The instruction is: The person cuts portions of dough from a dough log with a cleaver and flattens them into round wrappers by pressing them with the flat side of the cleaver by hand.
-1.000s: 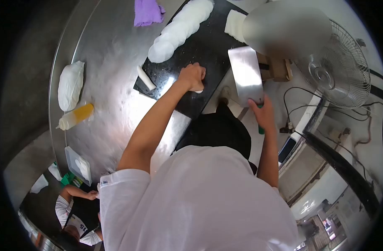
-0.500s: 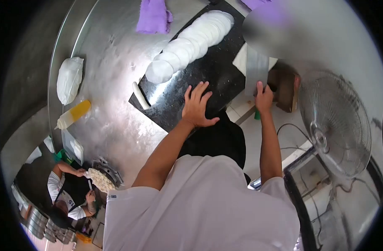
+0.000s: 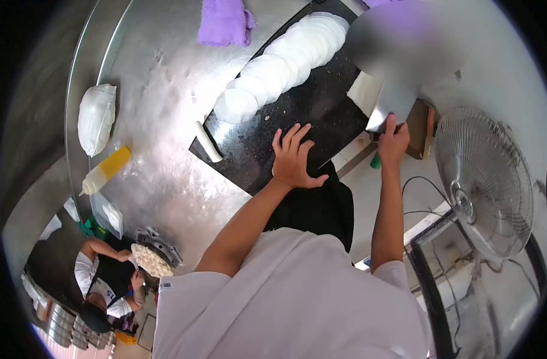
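My left hand (image 3: 294, 158) rests at the near edge of a black board (image 3: 321, 107), fingers spread, with nothing in it. Out to the right, my right hand (image 3: 394, 143) is closed on a cleaver (image 3: 393, 106), its wide flat metal blade pointing away from me and tilted. On the board lies a long overlapping row of thin white round dough wrappers (image 3: 273, 72). A short white dough roll (image 3: 208, 142) lies across the board's left edge. Behind the blade, a cream-coloured cloth or pad (image 3: 364, 93) shows partly.
The metal table holds a white plastic-wrapped bundle (image 3: 97, 119), a squeeze bottle of yellow liquid (image 3: 106, 170) and a purple cloth (image 3: 225, 23). A fan (image 3: 486, 182) stands at right, near a cardboard box (image 3: 421, 130). At lower left, a co-worker (image 3: 100, 278) handles a pan of pale food (image 3: 152, 259).
The cleaver's blade has turned and now leans to the right. My right hand has shifted slightly right. My left hand stays spread at the board's edge; the whole view has shifted a little.
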Demonstrator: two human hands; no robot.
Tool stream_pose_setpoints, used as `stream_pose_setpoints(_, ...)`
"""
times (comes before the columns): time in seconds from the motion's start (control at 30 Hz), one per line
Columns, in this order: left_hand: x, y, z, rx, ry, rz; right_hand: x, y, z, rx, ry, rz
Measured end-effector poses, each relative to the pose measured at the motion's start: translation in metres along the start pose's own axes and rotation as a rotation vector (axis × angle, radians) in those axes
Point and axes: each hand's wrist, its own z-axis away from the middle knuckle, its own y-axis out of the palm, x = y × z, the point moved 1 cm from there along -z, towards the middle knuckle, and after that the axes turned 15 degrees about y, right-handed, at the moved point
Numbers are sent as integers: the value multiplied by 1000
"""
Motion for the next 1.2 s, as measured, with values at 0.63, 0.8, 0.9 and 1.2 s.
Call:
stream_pose_setpoints(0.63,-7,-18,30,-15,211,-143,-158,-49,268,65,340,43)
stream_pose_setpoints(0.8,47,-13,-16,-483,-109,406,-152,-12,268,190,59,108)
stream_pose_setpoints(0.9,30,-35,1,-500,-256,588,-128,19,251,368,11,134)
stream_pose_setpoints(1.2,9,-22,35,351,161,-357,-74,35,222,412,-279,612)
